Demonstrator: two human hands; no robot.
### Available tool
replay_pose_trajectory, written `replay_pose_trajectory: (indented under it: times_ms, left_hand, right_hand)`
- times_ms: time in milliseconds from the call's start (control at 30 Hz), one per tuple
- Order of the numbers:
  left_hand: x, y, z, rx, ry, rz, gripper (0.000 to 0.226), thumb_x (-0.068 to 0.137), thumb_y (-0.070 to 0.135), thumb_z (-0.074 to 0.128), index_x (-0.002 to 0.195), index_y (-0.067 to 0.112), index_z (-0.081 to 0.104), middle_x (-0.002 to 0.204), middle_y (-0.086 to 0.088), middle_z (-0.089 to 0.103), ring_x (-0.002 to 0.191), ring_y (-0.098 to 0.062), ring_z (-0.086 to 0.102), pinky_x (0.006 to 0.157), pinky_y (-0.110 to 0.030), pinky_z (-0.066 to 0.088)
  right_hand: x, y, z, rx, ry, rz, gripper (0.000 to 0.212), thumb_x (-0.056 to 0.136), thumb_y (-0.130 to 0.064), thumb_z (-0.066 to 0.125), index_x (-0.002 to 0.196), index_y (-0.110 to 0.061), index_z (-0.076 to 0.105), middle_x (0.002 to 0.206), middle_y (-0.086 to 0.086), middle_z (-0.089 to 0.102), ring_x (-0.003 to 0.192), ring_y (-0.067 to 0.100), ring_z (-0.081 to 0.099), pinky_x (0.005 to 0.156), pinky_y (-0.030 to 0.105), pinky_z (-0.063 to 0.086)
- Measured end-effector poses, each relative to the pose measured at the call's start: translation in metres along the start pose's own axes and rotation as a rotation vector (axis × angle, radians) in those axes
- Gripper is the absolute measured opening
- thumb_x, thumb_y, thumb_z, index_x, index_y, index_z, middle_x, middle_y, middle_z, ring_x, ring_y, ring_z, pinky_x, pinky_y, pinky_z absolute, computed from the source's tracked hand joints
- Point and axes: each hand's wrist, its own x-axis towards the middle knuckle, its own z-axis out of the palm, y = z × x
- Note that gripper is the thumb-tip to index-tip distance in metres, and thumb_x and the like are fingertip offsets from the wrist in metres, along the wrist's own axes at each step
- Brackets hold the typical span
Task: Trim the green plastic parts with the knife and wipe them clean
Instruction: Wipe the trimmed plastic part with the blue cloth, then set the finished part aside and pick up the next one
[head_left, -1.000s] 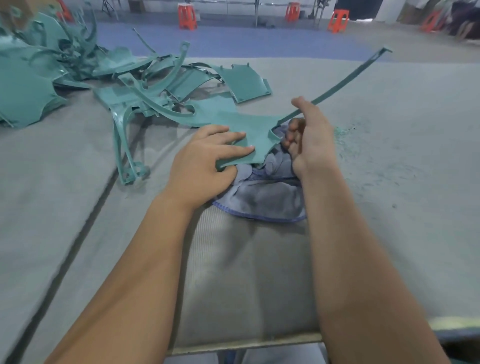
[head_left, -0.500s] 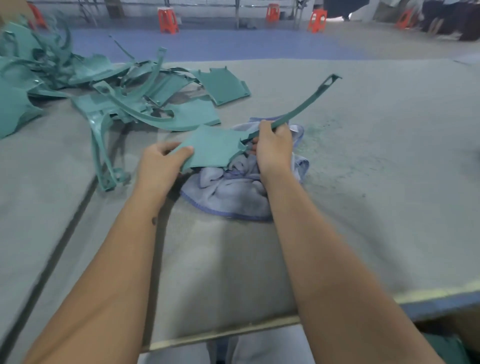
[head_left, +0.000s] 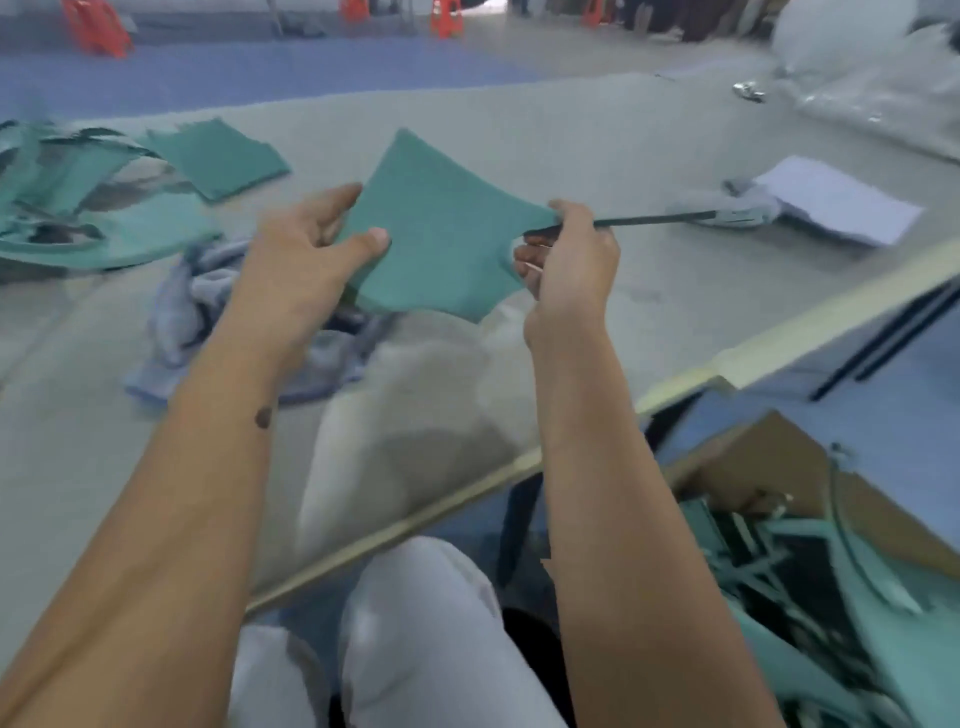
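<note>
I hold one green plastic part (head_left: 441, 244) in the air above the table, a flat panel with a long thin arm reaching right. My left hand (head_left: 311, 254) grips the panel's left edge, thumb on top. My right hand (head_left: 566, 254) pinches the part where the thin arm begins. Below the panel, a crumpled blue-grey cloth (head_left: 187, 312) lies on the grey table (head_left: 597, 130). Several more green parts (head_left: 104, 208) are piled at the left. No knife is visible.
A cardboard box (head_left: 769, 467) with green parts inside stands on the floor at the lower right, past the table's front edge (head_left: 675, 384). White paper (head_left: 836, 202) lies on the table at the right, clear plastic bags (head_left: 883, 88) at the far right. Orange stools stand beyond.
Both hands lifted the green part off the cloth and brought it up and to the right. The view swung right, revealing the box and the table edge.
</note>
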Motion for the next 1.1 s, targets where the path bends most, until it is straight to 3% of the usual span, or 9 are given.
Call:
replay_pose_trajectory:
  times_ms: [200, 367, 467, 567, 700, 867, 933, 1000, 1100]
  left_hand:
    - [-0.017, 0.012, 0.13, -0.04, -0.329, -0.086, 0.028, 0.095, -0.001, 0.053, 0.115, 0.017, 0.059, 0.089, 0.001, 0.07, 0.06, -0.003, 0.067, 0.047, -0.022, 0.053]
    - [-0.057, 0.004, 0.224, 0.106, -0.609, 0.0, 0.03, 0.094, 0.002, 0.056, 0.12, 0.015, 0.064, 0.103, -0.005, 0.071, 0.081, -0.011, 0.068, 0.074, -0.022, 0.056]
    - [-0.085, -0.005, 0.261, 0.092, -0.769, -0.052, 0.037, 0.094, -0.001, 0.054, 0.128, 0.014, 0.059, 0.098, 0.004, 0.07, 0.075, 0.0, 0.067, 0.069, -0.012, 0.053]
    - [-0.11, -0.025, 0.277, 0.076, -0.896, -0.222, 0.04, 0.098, 0.007, 0.054, 0.13, 0.03, 0.055, 0.1, 0.006, 0.071, 0.076, -0.005, 0.07, 0.065, -0.028, 0.06]
    - [-0.13, -0.071, 0.282, 0.21, -0.851, -0.388, 0.044, 0.098, 0.008, 0.054, 0.136, 0.029, 0.051, 0.109, 0.004, 0.066, 0.084, -0.012, 0.066, 0.068, -0.032, 0.058]
    - [-0.141, -0.122, 0.26, 0.439, -0.621, -0.459, 0.028, 0.097, 0.019, 0.054, 0.123, 0.026, 0.061, 0.124, -0.002, 0.062, 0.111, -0.022, 0.058, 0.097, -0.038, 0.046]
    - [-0.142, -0.129, 0.25, 0.39, -0.701, -0.548, 0.021, 0.096, 0.018, 0.055, 0.113, 0.027, 0.063, 0.12, -0.003, 0.064, 0.113, -0.023, 0.058, 0.103, -0.042, 0.042]
    - [-0.144, -0.131, 0.247, 0.393, -0.783, -0.597, 0.018, 0.098, 0.019, 0.05, 0.11, 0.026, 0.063, 0.11, 0.0, 0.068, 0.11, -0.02, 0.059, 0.097, -0.039, 0.042]
    - [-0.154, -0.132, 0.256, 0.413, -0.864, -0.61, 0.028, 0.101, 0.025, 0.046, 0.126, 0.021, 0.058, 0.108, 0.005, 0.065, 0.1, -0.012, 0.057, 0.08, -0.03, 0.04]
  right_hand:
    - [0.013, -0.047, -0.125, -0.049, 0.336, -0.133, 0.016, 0.089, -0.007, 0.044, 0.073, -0.01, 0.044, 0.059, 0.005, 0.043, 0.043, 0.015, 0.036, 0.042, 0.018, 0.033]
    - [-0.003, -0.055, -0.241, -0.099, 0.632, -0.132, 0.014, 0.091, -0.007, 0.047, 0.077, -0.006, 0.046, 0.059, 0.006, 0.048, 0.043, 0.014, 0.041, 0.039, 0.016, 0.032]
    - [-0.019, -0.046, -0.301, -0.059, 0.745, -0.085, 0.014, 0.09, -0.007, 0.048, 0.077, -0.008, 0.045, 0.058, 0.005, 0.049, 0.046, 0.015, 0.042, 0.043, 0.018, 0.034]
    - [-0.035, -0.03, -0.346, -0.095, 0.775, -0.008, 0.02, 0.093, -0.01, 0.051, 0.074, -0.012, 0.045, 0.058, 0.005, 0.052, 0.042, 0.012, 0.045, 0.04, 0.017, 0.033]
    - [-0.051, 0.005, -0.381, -0.115, 0.724, 0.181, 0.014, 0.094, -0.013, 0.058, 0.082, -0.006, 0.054, 0.067, 0.01, 0.064, 0.049, 0.015, 0.059, 0.046, 0.022, 0.05]
    - [-0.055, 0.049, -0.409, -0.18, 1.149, 0.217, 0.017, 0.087, -0.017, 0.062, 0.078, -0.003, 0.06, 0.076, 0.007, 0.069, 0.062, 0.021, 0.064, 0.054, 0.031, 0.047]
    - [-0.053, 0.059, -0.413, -0.396, 1.115, 0.309, 0.028, 0.091, -0.033, 0.062, 0.089, -0.006, 0.056, 0.089, 0.005, 0.064, 0.074, 0.024, 0.06, 0.063, 0.035, 0.043]
    - [-0.048, 0.063, -0.415, -0.523, 0.911, 0.409, 0.039, 0.091, -0.041, 0.062, 0.105, -0.005, 0.055, 0.102, 0.008, 0.063, 0.088, 0.028, 0.06, 0.071, 0.038, 0.045]
    - [-0.044, 0.048, -0.428, -0.318, 0.56, 0.445, 0.04, 0.092, -0.033, 0.065, 0.117, -0.003, 0.055, 0.11, 0.013, 0.067, 0.091, 0.019, 0.068, 0.082, 0.034, 0.052]
